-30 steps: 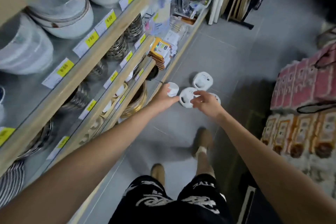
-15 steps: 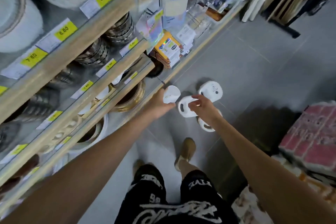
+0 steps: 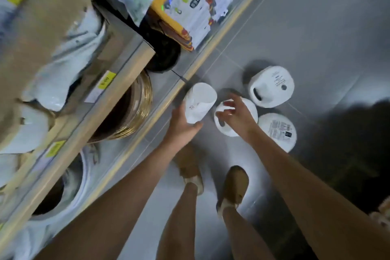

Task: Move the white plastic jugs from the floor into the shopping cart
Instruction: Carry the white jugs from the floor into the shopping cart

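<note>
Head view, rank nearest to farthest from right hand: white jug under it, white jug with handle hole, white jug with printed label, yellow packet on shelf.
1. White plastic jug under the right hand.
2. Tie, too close to call: white jug with handle hole, beyond the hand; white jug with printed label, beside the wrist.
3. Yellow packet on the shelf, upper left.

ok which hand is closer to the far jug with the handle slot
Right. The right hand is over the middle jug, next to the far jug; the left hand is farther off, gripping another jug.
</note>
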A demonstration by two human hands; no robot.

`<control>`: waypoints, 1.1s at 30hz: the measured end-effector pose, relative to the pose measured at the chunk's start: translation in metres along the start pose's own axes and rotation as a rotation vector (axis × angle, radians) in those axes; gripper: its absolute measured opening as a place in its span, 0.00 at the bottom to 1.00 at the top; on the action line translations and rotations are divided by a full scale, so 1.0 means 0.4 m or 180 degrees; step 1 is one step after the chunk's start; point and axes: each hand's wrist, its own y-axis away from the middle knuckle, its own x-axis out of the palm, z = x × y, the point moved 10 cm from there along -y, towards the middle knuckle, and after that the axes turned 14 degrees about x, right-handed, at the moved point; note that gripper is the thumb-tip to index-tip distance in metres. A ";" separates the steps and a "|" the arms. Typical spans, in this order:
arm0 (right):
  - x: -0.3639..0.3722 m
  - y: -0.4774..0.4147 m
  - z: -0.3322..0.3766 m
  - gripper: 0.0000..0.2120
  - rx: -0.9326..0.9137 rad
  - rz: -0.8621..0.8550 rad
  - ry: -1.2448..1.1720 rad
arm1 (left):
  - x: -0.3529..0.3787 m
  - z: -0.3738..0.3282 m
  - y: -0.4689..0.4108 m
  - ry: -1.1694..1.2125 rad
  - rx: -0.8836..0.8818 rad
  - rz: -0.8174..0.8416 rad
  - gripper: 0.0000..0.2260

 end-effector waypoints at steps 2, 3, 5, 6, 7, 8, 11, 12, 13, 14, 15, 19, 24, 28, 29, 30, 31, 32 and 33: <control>0.037 -0.128 -0.038 0.29 -0.0085 -0.0002 0.0188 | 0.040 0.106 -0.087 -0.0110 0.0003 -0.0027 0.36; 0.054 -0.190 -0.059 0.30 -0.0116 -0.0007 0.0286 | 0.058 0.154 -0.127 -0.0167 0.0011 -0.0047 0.36; 0.088 -0.308 -0.097 0.34 -0.0155 0.0005 0.0458 | 0.097 0.253 -0.206 -0.0267 -0.0005 -0.0079 0.38; 0.104 -0.362 -0.113 0.37 -0.0143 0.0004 0.0508 | 0.117 0.296 -0.240 -0.0310 -0.0005 -0.0070 0.39; 0.118 -0.412 -0.127 0.39 -0.0151 0.0020 0.0518 | 0.136 0.332 -0.273 -0.0345 0.0017 -0.0093 0.40; 0.131 -0.456 -0.138 0.40 -0.0171 0.0043 0.0510 | 0.153 0.365 -0.302 -0.0369 0.0028 -0.0121 0.42; 0.159 -0.563 -0.167 0.41 -0.0146 0.0100 0.0424 | 0.197 0.436 -0.363 -0.0288 0.0079 -0.0265 0.48; 0.167 -0.589 -0.174 0.41 -0.0118 0.0137 0.0371 | 0.206 0.453 -0.374 -0.0260 0.0106 -0.0314 0.50; 0.174 -0.616 -0.180 0.41 -0.0112 0.0178 0.0282 | 0.212 0.465 -0.381 -0.0239 0.0175 -0.0375 0.52; 0.181 -0.638 -0.185 0.41 -0.0106 0.0223 0.0189 | 0.214 0.475 -0.384 -0.0237 0.0268 -0.0431 0.53; 0.188 -0.658 -0.190 0.41 -0.0076 0.0265 0.0092 | 0.216 0.485 -0.386 -0.0231 0.0347 -0.0469 0.53; 0.208 -0.701 -0.176 0.42 -0.0080 0.0324 -0.0143 | 0.201 0.516 -0.391 0.0090 0.0300 -0.0612 0.50; 0.254 -0.702 -0.134 0.34 -0.0453 0.0529 -0.0004 | 0.162 0.563 -0.385 0.0416 0.0268 -0.0719 0.47; 0.288 -0.712 -0.152 0.39 -0.0317 0.0765 -0.0271 | 0.156 0.602 -0.347 0.0471 0.0270 -0.0583 0.47; 0.294 -0.712 -0.159 0.38 -0.0298 0.0781 -0.0291 | 0.161 0.609 -0.339 0.0473 0.0274 -0.0552 0.48; 0.296 -0.707 -0.163 0.35 -0.0314 0.0748 -0.0282 | 0.168 0.612 -0.333 0.0474 0.0290 -0.0522 0.49; 0.297 -0.702 -0.166 0.33 -0.0343 0.0704 -0.0287 | 0.173 0.612 -0.328 0.0457 0.0315 -0.0491 0.50; 0.296 -0.697 -0.169 0.32 -0.0374 0.0666 -0.0329 | 0.176 0.610 -0.324 0.0415 0.0323 -0.0469 0.50; 0.296 -0.695 -0.174 0.31 -0.0398 0.0635 -0.0376 | 0.175 0.609 -0.321 0.0370 0.0312 -0.0468 0.50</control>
